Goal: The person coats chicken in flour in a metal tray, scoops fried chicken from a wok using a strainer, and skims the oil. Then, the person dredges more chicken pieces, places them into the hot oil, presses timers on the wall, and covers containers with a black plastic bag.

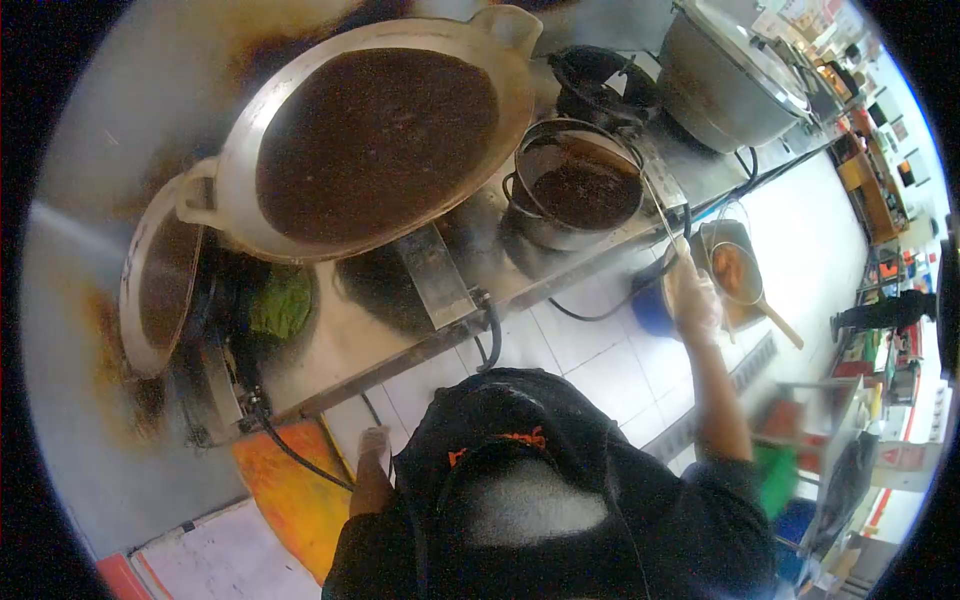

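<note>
Pot (548, 233), lg pan (241, 170) on steel stove (352, 358); wht tile flr (580, 352) alongside.

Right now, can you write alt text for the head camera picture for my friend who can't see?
A right hand holds a thin handle leading to a pot of dark stuff on a stove. A wider pan of more dark stuff sits beside it; the left hand hangs low.

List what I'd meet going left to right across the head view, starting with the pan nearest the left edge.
Left pan → big pan → small pot → right hand → wooden handle.
</note>
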### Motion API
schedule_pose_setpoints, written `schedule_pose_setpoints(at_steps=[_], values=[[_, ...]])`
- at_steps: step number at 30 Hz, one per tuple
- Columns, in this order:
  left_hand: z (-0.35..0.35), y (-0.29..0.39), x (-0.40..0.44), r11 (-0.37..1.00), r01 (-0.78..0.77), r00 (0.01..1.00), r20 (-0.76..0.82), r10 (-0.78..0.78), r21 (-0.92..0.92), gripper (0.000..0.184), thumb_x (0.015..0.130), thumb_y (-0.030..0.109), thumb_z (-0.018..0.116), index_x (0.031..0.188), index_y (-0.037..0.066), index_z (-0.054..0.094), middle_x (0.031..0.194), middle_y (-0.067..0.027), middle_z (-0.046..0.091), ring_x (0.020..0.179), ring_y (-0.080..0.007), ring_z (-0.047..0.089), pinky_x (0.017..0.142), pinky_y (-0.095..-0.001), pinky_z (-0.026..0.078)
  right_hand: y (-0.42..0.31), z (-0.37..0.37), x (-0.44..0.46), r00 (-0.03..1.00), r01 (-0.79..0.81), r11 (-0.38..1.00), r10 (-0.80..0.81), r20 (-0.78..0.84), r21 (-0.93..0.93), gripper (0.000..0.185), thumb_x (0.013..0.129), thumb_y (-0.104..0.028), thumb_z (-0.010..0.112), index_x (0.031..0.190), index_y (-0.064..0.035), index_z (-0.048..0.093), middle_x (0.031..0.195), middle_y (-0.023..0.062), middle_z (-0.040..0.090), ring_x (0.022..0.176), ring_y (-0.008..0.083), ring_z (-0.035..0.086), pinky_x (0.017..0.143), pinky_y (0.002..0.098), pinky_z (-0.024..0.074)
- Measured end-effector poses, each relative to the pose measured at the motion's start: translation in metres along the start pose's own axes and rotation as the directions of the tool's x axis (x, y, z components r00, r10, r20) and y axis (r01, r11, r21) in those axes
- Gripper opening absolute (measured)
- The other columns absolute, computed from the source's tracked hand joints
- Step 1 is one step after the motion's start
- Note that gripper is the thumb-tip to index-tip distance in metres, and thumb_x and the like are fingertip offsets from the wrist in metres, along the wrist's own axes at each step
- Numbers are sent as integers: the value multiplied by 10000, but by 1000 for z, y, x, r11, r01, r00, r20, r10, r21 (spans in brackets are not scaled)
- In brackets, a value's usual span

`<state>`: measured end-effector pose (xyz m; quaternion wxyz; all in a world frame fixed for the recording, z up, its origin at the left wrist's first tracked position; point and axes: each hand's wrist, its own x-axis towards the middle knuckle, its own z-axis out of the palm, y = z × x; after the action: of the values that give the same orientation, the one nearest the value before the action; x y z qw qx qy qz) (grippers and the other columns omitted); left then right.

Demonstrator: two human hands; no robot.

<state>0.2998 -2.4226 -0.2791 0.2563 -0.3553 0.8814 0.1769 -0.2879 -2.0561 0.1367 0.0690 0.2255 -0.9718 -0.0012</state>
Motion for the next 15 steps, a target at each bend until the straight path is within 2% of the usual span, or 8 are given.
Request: schedule_pose_setpoints(at_steps=[1, 3, 5, 7, 10, 11, 13, 15], values=[[5, -1, -1, 999, -35, 999, -39, 36, 15, 363, 964, 318, 379, 956, 131, 690, 849, -164, 692, 832, -358, 673, 757, -479, 526, 2, 2, 1, 1000, 8, 1000, -8, -1, -2, 622, 897, -34, 423, 1464, -273, 335, 934, 208, 646, 767, 329, 664, 648, 437, 532], [13, -3, -2, 998, -63, 995, -75, 65, 24, 331, 952, 294, 394, 959, 141, 688, 849, -154, 693, 816, -350, 674, 728, -475, 528, 5, 5, 1, 999, -48, 982, 45, 21, 185, 601, 901, -62, 455, 1459, -256, 348, 943, 181, 655, 768, 319, 658, 686, 423, 529], [25, -4, -6, 997, -73, 993, -90, 75, 30, 302, 940, 270, 409, 962, 150, 686, 849, -143, 693, 799, -341, 676, 699, -470, 529, -9, -9, 0, 994, 71, 978, -53, -95, 198, 630, 891, -76, 494, 1475, -227, 313, 984, 141, 661, 790, 301, 652, 727, 399, 528], [36, -5, -11, 996, -79, 991, -108, 82, 34, 276, 928, 245, 424, 964, 159, 684, 849, -133, 693, 783, -333, 678, 670, -466, 530, -34, -43, 8, 999, -40, 959, 42, 0, 281, 632, 884, -69, 509, 1473, -200, 319, 1112, 112, 649, 794, 286, 646, 727, 377, 526], [47, 0, -25, 996, -79, 986, -141, 85, 44, 244, 909, 209, 446, 969, 174, 680, 849, -118, 693, 758, -321, 681, 626, -459, 532, -80, -83, 50, 965, 200, 939, -139, -224, 280, 530, 891, -68, 490, 1409, -164, 430, 1271, 154, 565, 875, 331, 641, 748, 416, 512], [44, 4, -31, 994, -89, 982, -160, 97, 56, 236, 903, 197, 454, 970, 178, 679, 849, -113, 693, 750, -316, 682, 612, -457, 533, -103, -106, 68, 944, 286, 894, -201, -262, 344, 527, 893, -78, 490, 1410, -157, 423, 1246, 176, 570, 901, 354, 633, 768, 435, 510], [26, 17, -44, 986, -132, 964, -217, 152, 101, 225, 891, 173, 469, 973, 188, 677, 849, -103, 694, 733, -308, 684, 583, -453, 534, -165, -165, 93, 984, 176, 906, -156, -84, 385, 487, 900, -80, 485, 1382, -129, 438, 1150, 203, 611, 928, 400, 612, 801, 465, 499], [23, 20, -49, 996, -57, 983, -169, 67, 61, 237, 896, 184, 460, 996, 188, 674, 870, -114, 693, 767, -316, 684, 622, -464, 537, -199, -161, 147, 938, 336, 921, -307, -164, 197, 433, 899, -75, 490, 1329, -112, 475, 1036, 212, 647, 948, 404, 617, 816, 468, 500]])
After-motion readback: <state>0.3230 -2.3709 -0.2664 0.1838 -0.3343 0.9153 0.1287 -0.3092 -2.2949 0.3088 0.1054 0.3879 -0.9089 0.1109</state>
